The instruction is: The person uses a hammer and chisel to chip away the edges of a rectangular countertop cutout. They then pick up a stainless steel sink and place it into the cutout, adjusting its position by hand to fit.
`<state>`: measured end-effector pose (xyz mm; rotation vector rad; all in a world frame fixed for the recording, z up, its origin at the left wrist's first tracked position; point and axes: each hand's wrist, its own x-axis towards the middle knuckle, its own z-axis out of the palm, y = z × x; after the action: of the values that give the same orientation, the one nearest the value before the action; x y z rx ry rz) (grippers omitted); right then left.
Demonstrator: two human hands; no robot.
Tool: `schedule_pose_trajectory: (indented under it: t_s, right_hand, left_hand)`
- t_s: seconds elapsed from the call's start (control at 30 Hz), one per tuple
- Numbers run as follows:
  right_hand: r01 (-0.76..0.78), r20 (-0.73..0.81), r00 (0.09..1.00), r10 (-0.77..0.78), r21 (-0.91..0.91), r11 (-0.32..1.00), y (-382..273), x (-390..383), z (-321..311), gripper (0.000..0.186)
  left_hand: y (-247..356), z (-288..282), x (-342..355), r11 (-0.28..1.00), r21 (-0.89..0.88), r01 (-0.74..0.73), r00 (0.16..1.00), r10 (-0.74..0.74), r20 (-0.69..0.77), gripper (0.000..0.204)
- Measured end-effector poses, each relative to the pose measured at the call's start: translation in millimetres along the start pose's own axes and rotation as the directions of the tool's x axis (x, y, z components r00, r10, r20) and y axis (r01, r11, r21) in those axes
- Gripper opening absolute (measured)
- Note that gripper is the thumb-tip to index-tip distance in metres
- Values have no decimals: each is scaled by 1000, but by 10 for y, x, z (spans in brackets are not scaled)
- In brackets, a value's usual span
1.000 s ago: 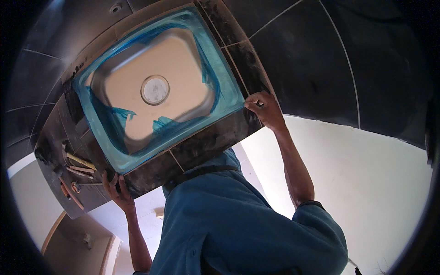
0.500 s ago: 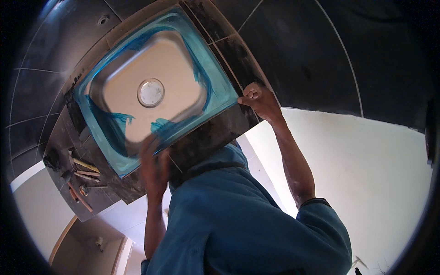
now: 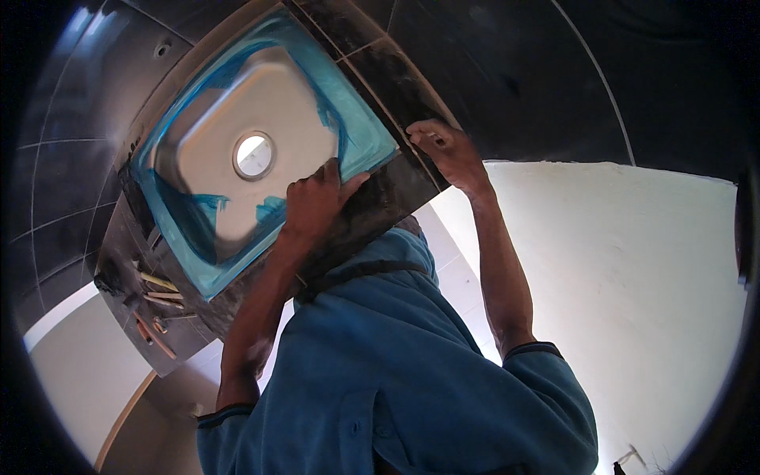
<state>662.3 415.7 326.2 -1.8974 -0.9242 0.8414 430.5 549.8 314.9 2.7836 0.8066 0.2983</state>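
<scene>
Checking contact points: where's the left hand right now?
Head view, centre: the left hand presses on the near rim of the steel sink with its blue film, below right of the drain hole.

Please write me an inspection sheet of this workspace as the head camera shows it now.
Surface: dark stone counter around the sink.
Job's things: steel sink with blue protective film on its rim and walls, round drain hole open.
Clutter: a few thin sticks and small tools on the counter end.
Hands: left hand flat on the sink's near rim; right hand on the counter edge; neither closed in a grip.
Cables: nothing seen.
Surroundings: dark tiled wall, white wall.
</scene>
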Motion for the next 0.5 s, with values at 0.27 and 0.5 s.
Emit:
schedule_pose_trajectory:
  t_s: [0.27, 0.5]
  right_hand:
    - [135, 7, 991, -135, -8, 991, 96, -36, 2, 20]
    - [329, 39, 895, -444, -729, 600, -173, -388, 255, 34]
  left_hand:
    - [5, -100, 67, 1000, -15, 11, 998, -10, 58, 62]
    - [27, -131, 42, 999, -21, 42, 993, -39, 107, 62]
